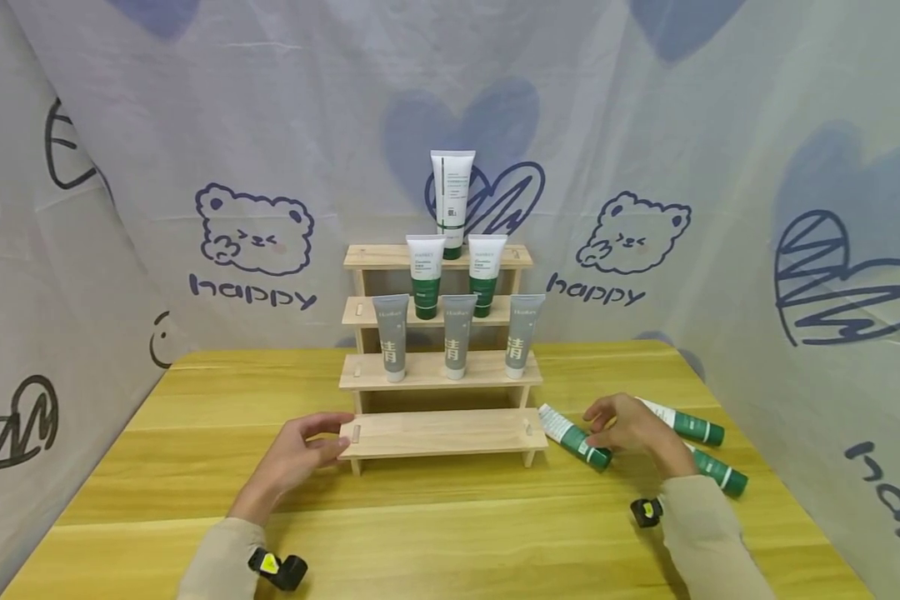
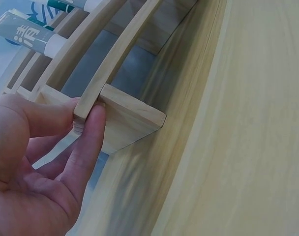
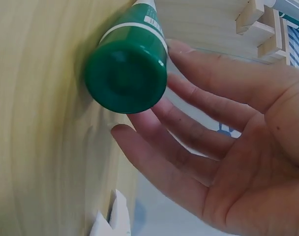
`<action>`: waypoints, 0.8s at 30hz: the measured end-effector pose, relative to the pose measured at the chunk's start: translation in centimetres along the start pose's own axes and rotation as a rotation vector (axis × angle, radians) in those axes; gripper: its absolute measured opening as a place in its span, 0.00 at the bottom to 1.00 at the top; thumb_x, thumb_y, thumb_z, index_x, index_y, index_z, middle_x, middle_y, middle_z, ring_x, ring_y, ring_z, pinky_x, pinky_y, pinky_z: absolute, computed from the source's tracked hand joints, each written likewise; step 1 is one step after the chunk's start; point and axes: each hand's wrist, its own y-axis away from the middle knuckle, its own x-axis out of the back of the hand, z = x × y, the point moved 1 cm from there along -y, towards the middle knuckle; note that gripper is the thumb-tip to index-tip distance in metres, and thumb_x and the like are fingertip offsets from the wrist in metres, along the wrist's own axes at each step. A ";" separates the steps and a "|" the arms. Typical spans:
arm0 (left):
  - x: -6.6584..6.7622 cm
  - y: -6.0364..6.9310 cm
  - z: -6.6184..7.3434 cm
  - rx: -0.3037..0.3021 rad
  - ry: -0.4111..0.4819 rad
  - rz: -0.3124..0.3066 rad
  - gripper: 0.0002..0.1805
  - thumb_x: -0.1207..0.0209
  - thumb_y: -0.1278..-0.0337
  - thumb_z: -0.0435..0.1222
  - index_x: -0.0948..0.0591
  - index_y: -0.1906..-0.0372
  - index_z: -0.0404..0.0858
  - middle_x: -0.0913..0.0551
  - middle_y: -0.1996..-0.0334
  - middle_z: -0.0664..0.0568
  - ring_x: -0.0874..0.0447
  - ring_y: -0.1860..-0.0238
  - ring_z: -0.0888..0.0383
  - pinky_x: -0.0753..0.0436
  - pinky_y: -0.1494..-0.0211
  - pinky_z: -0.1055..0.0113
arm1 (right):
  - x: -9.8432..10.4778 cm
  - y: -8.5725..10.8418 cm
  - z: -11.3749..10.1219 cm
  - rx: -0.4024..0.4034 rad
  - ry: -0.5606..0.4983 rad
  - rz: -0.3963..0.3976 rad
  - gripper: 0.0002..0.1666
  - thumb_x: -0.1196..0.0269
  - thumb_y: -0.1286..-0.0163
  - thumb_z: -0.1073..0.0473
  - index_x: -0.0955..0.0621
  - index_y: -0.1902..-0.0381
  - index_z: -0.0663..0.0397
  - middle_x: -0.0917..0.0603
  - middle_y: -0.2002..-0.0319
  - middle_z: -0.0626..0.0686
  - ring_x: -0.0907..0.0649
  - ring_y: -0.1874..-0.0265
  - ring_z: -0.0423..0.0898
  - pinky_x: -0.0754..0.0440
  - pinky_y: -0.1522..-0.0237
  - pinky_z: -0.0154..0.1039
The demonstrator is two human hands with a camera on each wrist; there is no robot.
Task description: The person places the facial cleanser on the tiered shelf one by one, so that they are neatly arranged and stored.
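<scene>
A tiered wooden stand [image 1: 435, 433] holds upright tubes on its upper three steps; its lowest step is bare. At that step's left end, my left hand [image 1: 292, 458] pinches the board between thumb and fingers, closely seen in the left wrist view [image 2: 46, 162]. A white-and-green tube [image 1: 576, 437] lies on the table just right of the stand. My right hand [image 1: 633, 429] is beside it, fingers loosely bent. In the right wrist view the thumb is at the side of the green cap [image 3: 126, 76], with the other fingers [image 3: 184, 132] spread apart; whether they touch it, I cannot tell.
Two more white-and-green tubes [image 1: 693, 427] [image 1: 720, 473] lie to the right of my right hand. On the stand are one tall white tube [image 1: 452, 192], two white-and-green tubes [image 1: 425, 275] and three grey tubes [image 1: 457, 333]. A printed cloth [image 1: 255, 317] hangs behind the table [image 1: 420, 550].
</scene>
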 end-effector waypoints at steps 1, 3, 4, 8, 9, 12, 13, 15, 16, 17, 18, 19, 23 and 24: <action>0.0 0.0 0.0 -0.002 -0.002 -0.003 0.26 0.37 0.30 0.34 0.25 0.30 0.33 0.24 0.35 0.33 0.13 0.47 0.52 0.10 0.50 0.64 | -0.1 0.0 -0.1 0.012 0.020 0.003 0.19 0.25 0.40 0.68 0.16 0.52 0.68 0.13 0.58 0.61 0.15 0.61 0.50 0.12 0.61 0.44; 0.0 0.1 0.0 -0.001 0.003 -0.002 0.27 0.37 0.30 0.33 0.25 0.30 0.33 0.24 0.35 0.33 0.13 0.47 0.51 0.10 0.50 0.64 | -0.2 0.0 -0.4 0.043 0.060 0.009 0.15 0.25 0.40 0.69 0.14 0.55 0.66 0.12 0.58 0.61 0.14 0.60 0.51 0.11 0.60 0.44; 0.0 0.1 -0.1 -0.001 0.007 -0.001 0.27 0.37 0.30 0.33 0.25 0.30 0.33 0.24 0.35 0.33 0.13 0.47 0.51 0.10 0.50 0.64 | -0.3 0.1 -0.5 0.060 0.083 0.013 0.14 0.25 0.41 0.69 0.13 0.57 0.65 0.11 0.58 0.61 0.13 0.60 0.51 0.11 0.60 0.43; 0.0 0.1 -0.1 -0.004 0.003 -0.001 0.26 0.37 0.30 0.33 0.25 0.30 0.32 0.24 0.35 0.33 0.12 0.48 0.53 0.10 0.50 0.66 | -0.8 0.1 -1.2 0.102 0.172 0.025 0.13 0.24 0.43 0.70 0.10 0.58 0.63 0.09 0.56 0.62 0.10 0.62 0.52 0.10 0.61 0.43; 0.0 0.0 -0.1 -0.002 0.004 0.000 0.26 0.37 0.30 0.33 0.25 0.30 0.33 0.24 0.35 0.33 0.12 0.48 0.53 0.10 0.50 0.66 | -0.9 0.1 -1.3 0.107 0.191 0.029 0.14 0.24 0.43 0.70 0.10 0.58 0.62 0.09 0.56 0.62 0.10 0.62 0.53 0.09 0.61 0.44; 0.0 -0.1 -0.2 0.007 -0.001 0.003 0.26 0.36 0.31 0.34 0.24 0.31 0.34 0.23 0.36 0.34 0.12 0.49 0.55 0.10 0.50 0.66 | -1.2 -0.1 -1.4 0.103 0.238 0.039 0.16 0.23 0.44 0.69 0.09 0.56 0.60 0.09 0.55 0.62 0.10 0.61 0.53 0.09 0.61 0.46; 0.0 -0.1 -0.2 0.008 0.000 0.003 0.26 0.36 0.31 0.34 0.24 0.31 0.34 0.23 0.36 0.34 0.12 0.49 0.55 0.10 0.50 0.67 | -1.3 -0.2 -1.3 0.097 0.253 0.043 0.17 0.22 0.45 0.68 0.09 0.55 0.59 0.09 0.54 0.61 0.10 0.61 0.53 0.09 0.60 0.46; 0.0 -0.2 -0.3 0.015 0.004 0.004 0.26 0.36 0.31 0.34 0.23 0.31 0.34 0.23 0.36 0.34 0.12 0.49 0.56 0.10 0.51 0.67 | -1.4 -0.3 -1.1 0.095 0.282 0.050 0.19 0.22 0.45 0.68 0.09 0.53 0.59 0.09 0.53 0.60 0.10 0.60 0.54 0.10 0.59 0.48; 0.1 -0.2 -0.3 0.012 0.004 0.001 0.26 0.36 0.31 0.34 0.24 0.31 0.34 0.23 0.36 0.34 0.12 0.50 0.56 0.10 0.51 0.67 | -1.4 -0.3 -1.0 0.097 0.298 0.057 0.19 0.22 0.45 0.67 0.09 0.53 0.58 0.09 0.53 0.60 0.10 0.59 0.54 0.10 0.58 0.49; 0.1 -0.3 -0.4 0.008 0.004 -0.003 0.26 0.36 0.31 0.34 0.24 0.30 0.34 0.23 0.36 0.34 0.12 0.49 0.56 0.10 0.51 0.67 | -1.5 -0.4 -0.9 0.100 0.316 0.064 0.20 0.22 0.45 0.67 0.09 0.52 0.58 0.09 0.53 0.60 0.10 0.58 0.54 0.10 0.58 0.50; 0.1 -0.3 -0.4 0.007 0.008 -0.001 0.26 0.36 0.31 0.34 0.24 0.31 0.34 0.22 0.36 0.34 0.12 0.50 0.56 0.10 0.51 0.67 | -1.5 -0.4 -0.8 0.106 0.334 0.069 0.20 0.22 0.45 0.67 0.10 0.52 0.58 0.09 0.52 0.60 0.11 0.57 0.55 0.10 0.57 0.51; 0.1 -0.3 -0.4 0.001 0.008 -0.003 0.26 0.36 0.31 0.34 0.24 0.31 0.33 0.22 0.36 0.33 0.12 0.49 0.55 0.10 0.51 0.67 | -1.5 -0.5 -0.7 0.109 0.350 0.077 0.21 0.22 0.45 0.67 0.10 0.52 0.57 0.09 0.52 0.60 0.11 0.57 0.55 0.10 0.56 0.51; 0.1 -0.2 -0.5 -0.013 0.008 -0.010 0.27 0.36 0.31 0.34 0.24 0.30 0.33 0.22 0.36 0.33 0.12 0.49 0.53 0.10 0.51 0.66 | -1.7 -0.6 -0.6 0.119 0.392 0.104 0.21 0.20 0.47 0.65 0.09 0.52 0.57 0.10 0.51 0.60 0.12 0.54 0.57 0.11 0.55 0.53; 0.1 -0.2 -0.5 -0.013 0.009 -0.010 0.27 0.36 0.31 0.34 0.24 0.31 0.32 0.22 0.36 0.33 0.12 0.49 0.53 0.10 0.51 0.66 | -1.8 -0.6 -0.5 0.119 0.402 0.111 0.22 0.20 0.47 0.64 0.09 0.52 0.57 0.10 0.50 0.60 0.12 0.54 0.57 0.11 0.56 0.53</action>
